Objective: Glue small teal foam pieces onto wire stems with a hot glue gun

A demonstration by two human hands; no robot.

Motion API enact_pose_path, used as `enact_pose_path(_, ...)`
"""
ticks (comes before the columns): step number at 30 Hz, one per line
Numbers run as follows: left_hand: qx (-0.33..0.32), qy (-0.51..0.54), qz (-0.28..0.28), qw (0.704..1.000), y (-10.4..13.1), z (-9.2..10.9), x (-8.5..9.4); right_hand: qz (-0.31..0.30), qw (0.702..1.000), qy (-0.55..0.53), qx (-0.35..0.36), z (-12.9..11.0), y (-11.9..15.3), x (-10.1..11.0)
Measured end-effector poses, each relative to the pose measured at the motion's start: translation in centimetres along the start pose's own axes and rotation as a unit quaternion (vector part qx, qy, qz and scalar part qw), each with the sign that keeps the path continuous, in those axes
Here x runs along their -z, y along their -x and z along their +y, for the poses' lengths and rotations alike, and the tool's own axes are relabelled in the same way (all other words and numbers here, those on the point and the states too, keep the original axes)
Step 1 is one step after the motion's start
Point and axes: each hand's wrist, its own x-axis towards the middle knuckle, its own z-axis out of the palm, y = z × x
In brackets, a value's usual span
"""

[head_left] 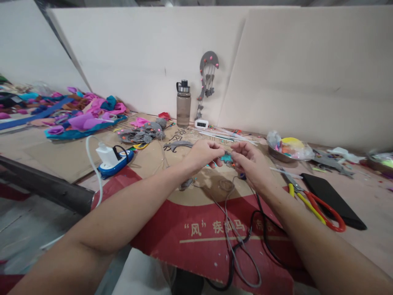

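Note:
In the middle of the view, my left hand (pixel 206 156) and my right hand (pixel 249 162) face each other over the cardboard, fingertips pinched together. In the narrow gap between them shows a small teal piece (pixel 226 158) with a bit of grey at its edge. What each pinch holds is too small and covered to make out. Below the hands, a thin grey cord (pixel 226 211) runs in loops toward the front edge. A small grey bundle (pixel 186 184) lies below my left wrist. A curved grey felt strip (pixel 179 144) rests behind my left forearm.
Grey felt pieces with pink pins (pixel 141 133), a water bottle (pixel 183 107) and a small digital clock (pixel 202 124) stand behind. At left are felt scraps (pixel 89 110) and a blue power strip (pixel 115 164). Red-handled scissors (pixel 327 209), a black phone (pixel 333 200) and a metal bowl (pixel 281 155) lie right.

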Motion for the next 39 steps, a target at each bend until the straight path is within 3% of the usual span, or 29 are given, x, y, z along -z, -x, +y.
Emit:
enact_pose_path(6,0.037,0.060,-0.042,0.997,-0.4,-0.4,0.3,0.010,0.993,0.101,0.068,0.0,0.0,-0.2)
enact_pose_path(14,0.098,0.153,-0.081,0.980,-0.5,0.1,0.6,0.016,0.991,0.122,0.060,0.4,-0.1,0.4)
enact_pose_path(22,0.040,0.073,-0.056,0.995,-0.1,-0.1,0.2,0.025,0.982,0.162,0.096,0.1,0.3,0.2)
enact_pose_path(31,0.024,0.054,-0.004,0.998,0.1,0.4,0.0,0.081,0.925,0.309,0.208,-0.7,0.9,0.1)
enact_pose_path(39,0.011,0.082,0.010,0.997,0.0,0.0,-0.1,0.071,0.932,0.302,0.186,-0.7,1.1,-0.1)
